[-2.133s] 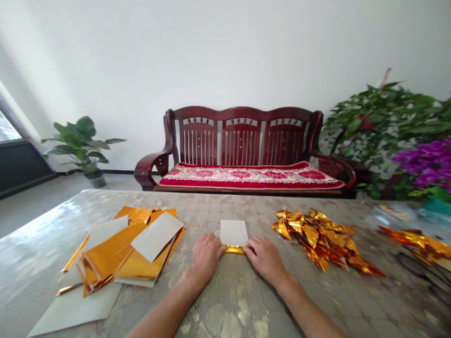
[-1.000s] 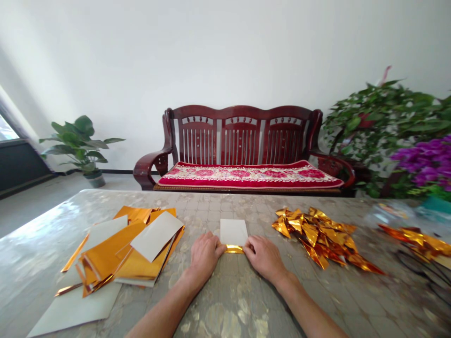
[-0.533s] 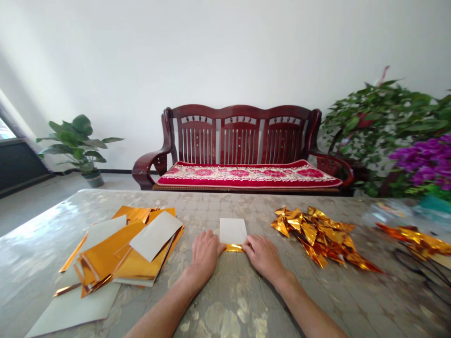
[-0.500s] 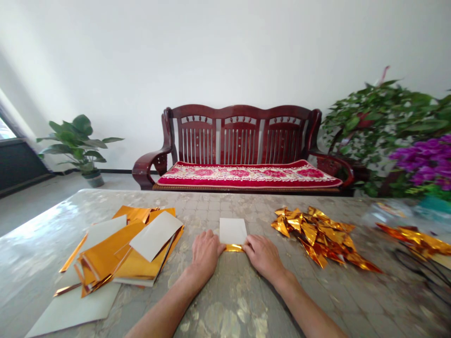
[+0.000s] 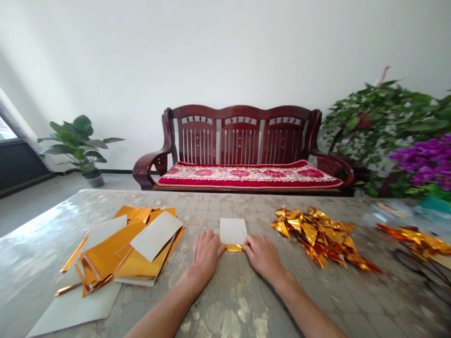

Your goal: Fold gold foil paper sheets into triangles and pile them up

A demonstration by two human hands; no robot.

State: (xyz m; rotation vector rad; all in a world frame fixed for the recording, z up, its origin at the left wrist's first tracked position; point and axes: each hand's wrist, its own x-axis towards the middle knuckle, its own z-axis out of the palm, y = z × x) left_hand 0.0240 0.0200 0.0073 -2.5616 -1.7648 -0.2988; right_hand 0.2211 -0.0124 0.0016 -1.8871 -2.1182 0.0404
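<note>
Both forearms come in from the bottom of the frame and meet near the middle of the surface [image 5: 211, 206], a mottled grey top with a faint tile pattern. The left hand [image 5: 206, 256] and the right hand [image 5: 262, 256] lie palm down on either side of a foil sheet [image 5: 233, 231], white on its upper face, with its near edge turned over into a narrow gold band [image 5: 234, 248]. The sheet lies flat on the surface, just beyond the hands and square to the person. Each grip is a set of fingers held close together, not spread, resting against an end of the band. The thumbs are hidden, so it cannot be told whether either hand pinches the fold or only presses it.

This sheet shows just that one narrow fold, and most of its white face lies open. To the left of the hands, a loose stack of flat gold foil sheets [image 5: 120, 253] sits on a larger white card [image 5: 70, 307], with a white-backed sheet [image 5: 157, 236] on top. To the right lies a heap of gold pieces folded into triangles [image 5: 313, 234]. A second gold heap [image 5: 416, 241] sits at the far right edge, beside a black cord [image 5: 416, 267]. So a good many pieces are folded, and a sizeable flat stack is unfolded.

Beyond the surface, at upper middle, stands a dark red wooden bench [image 5: 239, 136] with a red floral cushion [image 5: 246, 176].
</note>
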